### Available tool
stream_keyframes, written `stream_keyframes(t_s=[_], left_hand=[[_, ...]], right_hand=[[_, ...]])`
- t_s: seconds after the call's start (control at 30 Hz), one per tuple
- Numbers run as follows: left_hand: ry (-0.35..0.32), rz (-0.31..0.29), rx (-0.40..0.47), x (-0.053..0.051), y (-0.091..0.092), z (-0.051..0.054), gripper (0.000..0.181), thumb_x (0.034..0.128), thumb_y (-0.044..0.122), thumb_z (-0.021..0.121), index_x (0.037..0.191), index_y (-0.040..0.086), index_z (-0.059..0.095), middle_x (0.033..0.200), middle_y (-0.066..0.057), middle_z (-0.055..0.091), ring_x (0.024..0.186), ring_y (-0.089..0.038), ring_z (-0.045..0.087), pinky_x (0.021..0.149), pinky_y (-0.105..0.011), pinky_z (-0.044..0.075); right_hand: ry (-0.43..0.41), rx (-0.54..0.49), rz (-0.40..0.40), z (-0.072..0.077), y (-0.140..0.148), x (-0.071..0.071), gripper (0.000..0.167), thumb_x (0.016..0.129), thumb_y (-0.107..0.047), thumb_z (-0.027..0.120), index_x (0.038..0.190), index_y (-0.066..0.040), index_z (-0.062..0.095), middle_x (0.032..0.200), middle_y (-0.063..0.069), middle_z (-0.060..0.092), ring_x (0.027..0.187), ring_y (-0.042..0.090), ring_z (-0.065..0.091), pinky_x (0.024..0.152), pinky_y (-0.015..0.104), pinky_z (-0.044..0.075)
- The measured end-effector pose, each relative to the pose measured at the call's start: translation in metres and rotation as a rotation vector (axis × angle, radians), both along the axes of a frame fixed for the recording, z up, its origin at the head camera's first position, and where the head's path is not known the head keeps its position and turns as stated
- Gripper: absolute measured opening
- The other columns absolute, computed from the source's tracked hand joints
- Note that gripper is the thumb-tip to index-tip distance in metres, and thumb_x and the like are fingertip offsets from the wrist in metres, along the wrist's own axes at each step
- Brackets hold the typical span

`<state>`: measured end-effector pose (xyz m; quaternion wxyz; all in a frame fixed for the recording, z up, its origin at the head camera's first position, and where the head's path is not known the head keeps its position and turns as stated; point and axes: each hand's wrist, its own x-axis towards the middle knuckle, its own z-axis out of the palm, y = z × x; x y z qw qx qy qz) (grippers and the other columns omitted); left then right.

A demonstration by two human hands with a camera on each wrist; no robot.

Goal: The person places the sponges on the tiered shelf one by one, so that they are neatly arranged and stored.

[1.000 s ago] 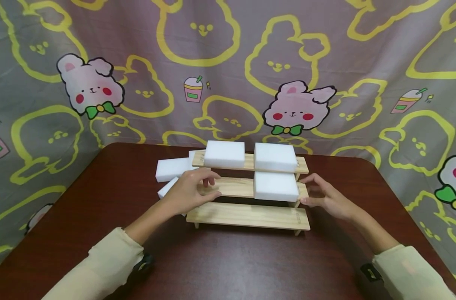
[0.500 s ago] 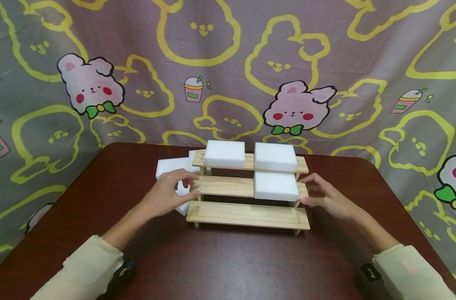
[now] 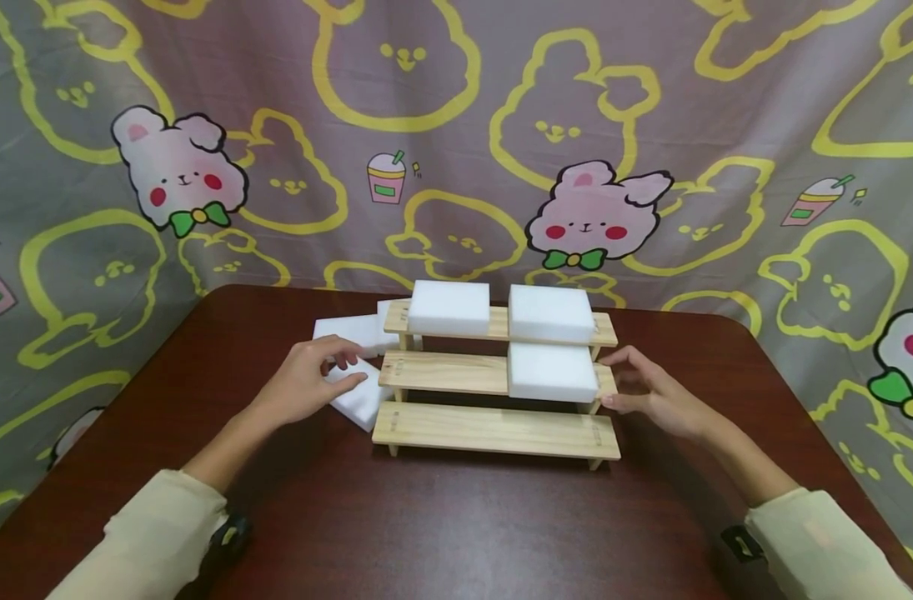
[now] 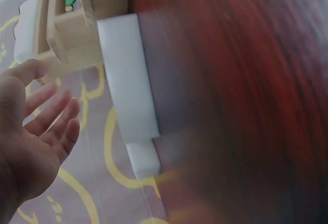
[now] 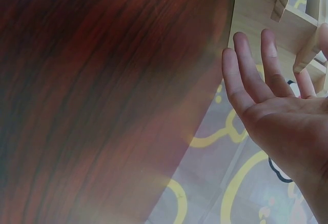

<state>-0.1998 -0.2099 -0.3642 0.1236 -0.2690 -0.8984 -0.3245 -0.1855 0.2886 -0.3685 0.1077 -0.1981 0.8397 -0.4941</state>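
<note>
A three-step wooden display rack (image 3: 494, 431) stands on the table. Two white foam blocks, left (image 3: 449, 308) and right (image 3: 552, 313), lie on its top step; another foam block (image 3: 552, 372) occupies the right of the middle step. My right hand (image 3: 654, 402) holds the middle step's right end between thumb and index finger, its other fingers extended (image 5: 287, 116). Left of the rack, my left hand (image 3: 306, 379) hovers with loosely bent fingers, nothing in it, beside a loose foam block (image 3: 362, 400). That hand (image 4: 36, 142) appears apart from the blocks in the left wrist view.
More foam blocks (image 3: 343, 332) lie behind the loose one, partly hidden by the rack and my left hand. The dark red-brown table (image 3: 464, 533) extends around the rack. A patterned curtain (image 3: 456, 167) hangs behind the table's far edge.
My left hand has moved left, from over the middle step's left end to beside the loose foam blocks, uncovering that step. The right hand stays at the rack.
</note>
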Motion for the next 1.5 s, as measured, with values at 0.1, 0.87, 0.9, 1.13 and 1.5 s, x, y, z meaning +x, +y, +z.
stream_keyframes(t_s=[0.1,0.87,0.9,1.13,1.5], left_hand=[[-0.038,0.012,-0.023,-0.003,-0.006,-0.002,0.022,0.0894,0.007,0.08,0.109,-0.001,0.075,0.097,-0.012,0.072,0.085,-0.027,0.064,0.069,-0.036,0.05],[-0.187,0.137,-0.197,-0.012,-0.028,-0.008,0.03,0.0902,0.011,0.079,0.114,-0.005,0.073,0.097,-0.013,0.074,0.085,-0.024,0.068,0.076,-0.045,0.055],[-0.191,0.15,-0.203,-0.011,-0.029,-0.007,0.029,0.0902,0.012,0.079,0.114,-0.005,0.073,0.094,-0.011,0.074,0.084,-0.023,0.067,0.075,-0.044,0.055],[-0.17,0.115,-0.235,-0.009,-0.033,-0.004,0.041,0.087,0.018,0.084,0.118,-0.005,0.071,0.109,-0.016,0.072,0.1,-0.032,0.067,0.088,-0.053,0.054],[-0.237,0.015,-0.346,-0.008,-0.044,-0.006,0.058,0.0789,0.035,0.091,0.122,0.001,0.071,0.128,-0.02,0.068,0.118,-0.039,0.061,0.101,-0.061,0.048]], right_hand=[[0.005,0.0,0.003,-0.001,0.0,0.0,0.046,0.096,-0.004,0.069,0.133,0.002,0.042,0.119,0.022,0.061,0.099,0.022,0.064,0.078,0.035,0.057],[0.003,-0.011,0.005,0.0,0.0,0.0,0.046,0.096,-0.004,0.069,0.133,0.002,0.043,0.119,0.022,0.061,0.099,0.021,0.065,0.079,0.038,0.058],[0.004,-0.011,0.005,0.0,0.0,0.0,0.046,0.096,-0.004,0.069,0.133,0.002,0.043,0.119,0.022,0.061,0.099,0.021,0.065,0.079,0.038,0.058],[0.007,-0.013,0.01,-0.001,0.001,0.0,0.046,0.096,-0.004,0.069,0.133,0.002,0.043,0.117,0.021,0.062,0.097,0.019,0.065,0.078,0.038,0.058],[0.011,-0.012,0.012,-0.001,0.001,0.0,0.045,0.096,-0.003,0.068,0.133,0.002,0.043,0.118,0.021,0.061,0.098,0.021,0.064,0.078,0.036,0.057]])
